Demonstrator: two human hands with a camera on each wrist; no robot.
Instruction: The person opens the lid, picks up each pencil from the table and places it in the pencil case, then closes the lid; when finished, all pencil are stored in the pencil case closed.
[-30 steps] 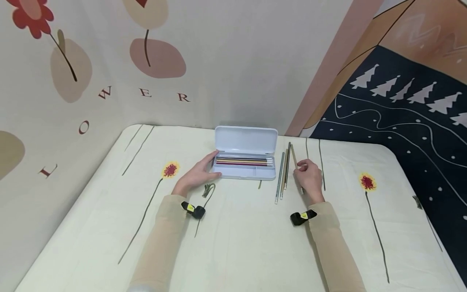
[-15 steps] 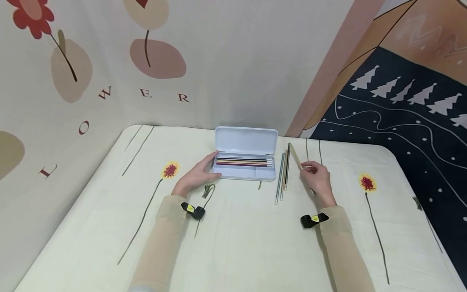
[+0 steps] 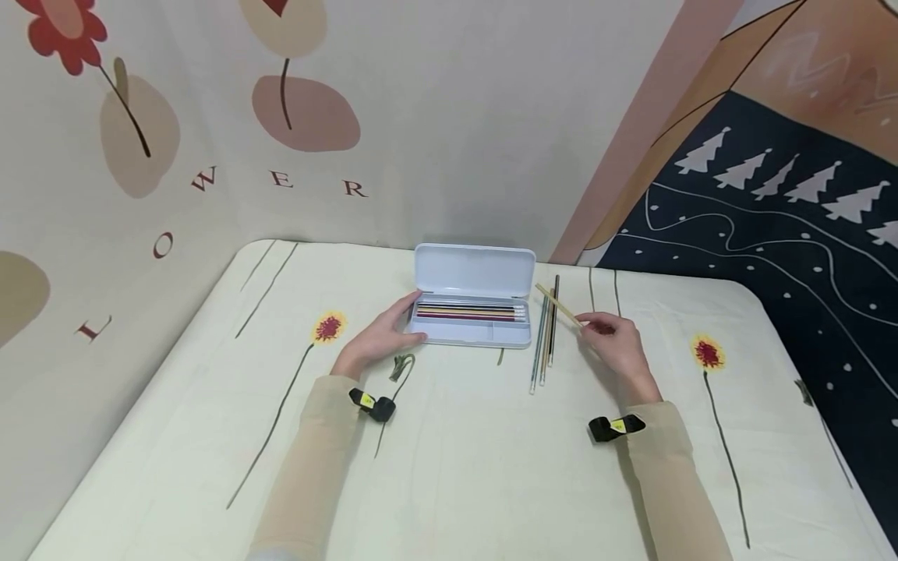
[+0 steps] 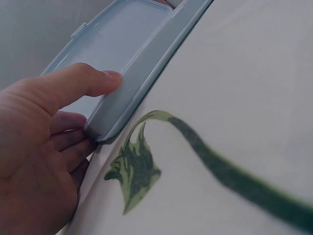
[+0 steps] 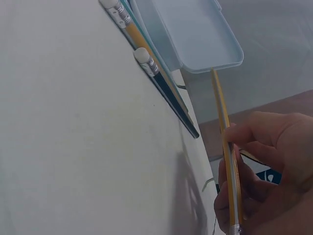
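A pale blue pencil case (image 3: 449, 333) lies with its lid (image 3: 475, 271) raised; several pencils (image 3: 468, 312) with white erasers lie in its rear compartment. My left hand (image 3: 379, 335) holds the case's left end, thumb at the front wall (image 4: 128, 87) and fingers round the end. In my right hand (image 3: 612, 340) a yellow pencil (image 5: 228, 152) is pinched between thumb and fingers, its eraser end toward the palm. In the head view it slants up-left across the pencils on the cloth: a dark one (image 3: 552, 340), a yellow one (image 5: 137, 38) and a bluish one (image 3: 537, 351).
The table wears a cream cloth (image 3: 456, 467) printed with flowers (image 3: 708, 352) and stems. A pale patterned wall hanging (image 3: 449, 140) rises right behind the case, and a dark one with white trees (image 3: 786, 226) stands at the right.
My right hand has moved right and slightly toward me, lifting the yellow pencil from beside the others and swinging its far end left over them. The left hand and case stay in place.
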